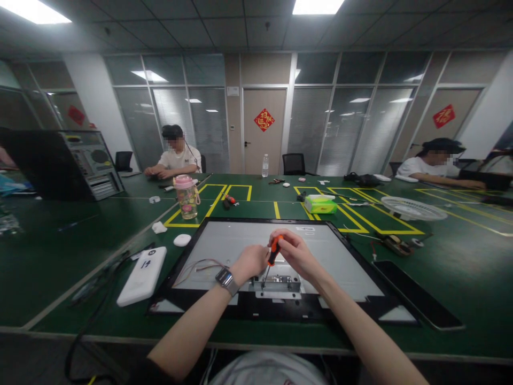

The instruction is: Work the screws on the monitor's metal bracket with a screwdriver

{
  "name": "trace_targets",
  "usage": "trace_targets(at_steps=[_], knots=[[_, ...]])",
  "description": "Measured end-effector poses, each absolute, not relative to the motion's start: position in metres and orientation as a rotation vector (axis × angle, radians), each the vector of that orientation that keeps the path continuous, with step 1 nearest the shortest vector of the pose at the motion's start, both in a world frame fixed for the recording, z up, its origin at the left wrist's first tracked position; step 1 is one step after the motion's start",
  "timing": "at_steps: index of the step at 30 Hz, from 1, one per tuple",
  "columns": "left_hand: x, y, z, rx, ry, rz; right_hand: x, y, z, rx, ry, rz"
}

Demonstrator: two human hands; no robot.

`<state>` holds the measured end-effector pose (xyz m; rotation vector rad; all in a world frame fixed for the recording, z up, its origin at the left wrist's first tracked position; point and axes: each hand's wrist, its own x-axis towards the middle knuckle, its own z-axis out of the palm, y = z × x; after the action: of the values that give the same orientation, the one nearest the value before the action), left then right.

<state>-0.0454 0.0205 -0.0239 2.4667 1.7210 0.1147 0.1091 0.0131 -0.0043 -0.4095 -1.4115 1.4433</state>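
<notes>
A large flat panel (224, 240), probably a display, lies in front of me with its grey back up and a black frame round it. My right hand (295, 252) grips the orange and black handle of a screwdriver (276, 247). The thin shaft points down, its tip at a metal bracket (280, 287) near the panel's front edge. Curled in close beside the handle is my left hand (251, 262), with a watch on the wrist. Its fingertips are partly hidden, so what they pinch cannot be made out. Thin wires (200, 263) run across the panel, left of that hand.
To the left lie a white power bank (142, 276) and a round white case (182, 240), with a pink-lidded bottle (186, 198) behind. A black phone-like slab (417, 294) lies right. Beyond are a green tissue pack (320, 203), a white ring (414, 207) and seated people.
</notes>
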Motion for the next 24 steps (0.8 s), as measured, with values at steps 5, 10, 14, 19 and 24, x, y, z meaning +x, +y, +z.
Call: trace_targets(at_steps=[5, 10, 14, 19, 24], knots=[[-0.044, 0.019, -0.021, 2.516, 1.671, 0.122, 0.110, 0.010, -0.001, -0.402, -1.417, 1.474], [-0.043, 0.018, -0.019, 2.490, 1.716, 0.113, 0.113, 0.010, 0.000, -0.397, -1.442, 1.512], [-0.044, 0.016, -0.019, 2.465, 1.714, 0.124, 0.113, 0.011, -0.002, -0.427, -1.446, 1.353], [-0.043, 0.011, -0.015, 2.493, 1.712, 0.143, 0.109, 0.008, -0.002, -0.385, -1.441, 1.356], [-0.038, 0.006, -0.009, 2.599, 1.663, 0.167, 0.109, 0.006, -0.002, -0.458, -1.488, 1.321]])
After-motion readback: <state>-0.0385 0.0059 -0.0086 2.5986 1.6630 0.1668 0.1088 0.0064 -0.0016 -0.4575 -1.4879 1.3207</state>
